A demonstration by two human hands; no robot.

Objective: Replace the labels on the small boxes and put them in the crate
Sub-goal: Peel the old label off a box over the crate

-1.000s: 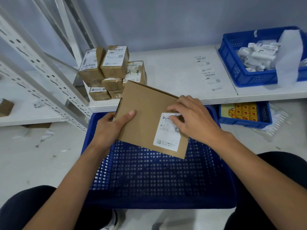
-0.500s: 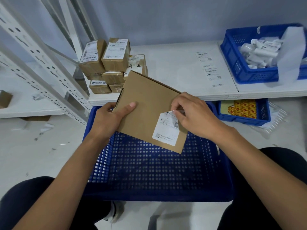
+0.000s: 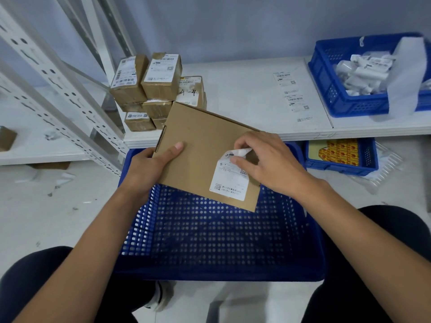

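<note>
1. Where the view starts at the left, a perforated white rack post (image 3: pixel 53 85) slants down toward the far left corner of the crate. Beside it a stack of small boxes (image 3: pixel 151 89) with labels stands on the white shelf (image 3: pixel 245 85).
2. Further right on the shelf lie loose label strips (image 3: pixel 291 94). Past them is a blue bin (image 3: pixel 349 106) of white packets, and under the shelf edge a smaller blue tray (image 3: pixel 370 157) holds a yellow-and-red sheet.
3. On the floor between the person's knees sits the blue crate (image 3: pixel 210 241). Its perforated bottom is in full view in front of the held box, and its far rim runs close under the shelf edge.
4. Above the crate's far half the flat cardboard box (image 3: pixel 200 145) is held tilted, its upper corner overlapping the stack.
5. At the box's left edge the left hand (image 3: pixel 149 166) grips it, thumb flat on the top face and fingers curled round the edge.
6. Between thumb and forefinger, the right hand (image 3: pixel 268 164) pinches the curled upper corner of the white label (image 3: pixel 229 183). That corner is lifted, while the rest lies stuck near the box's lower right corner.
</note>
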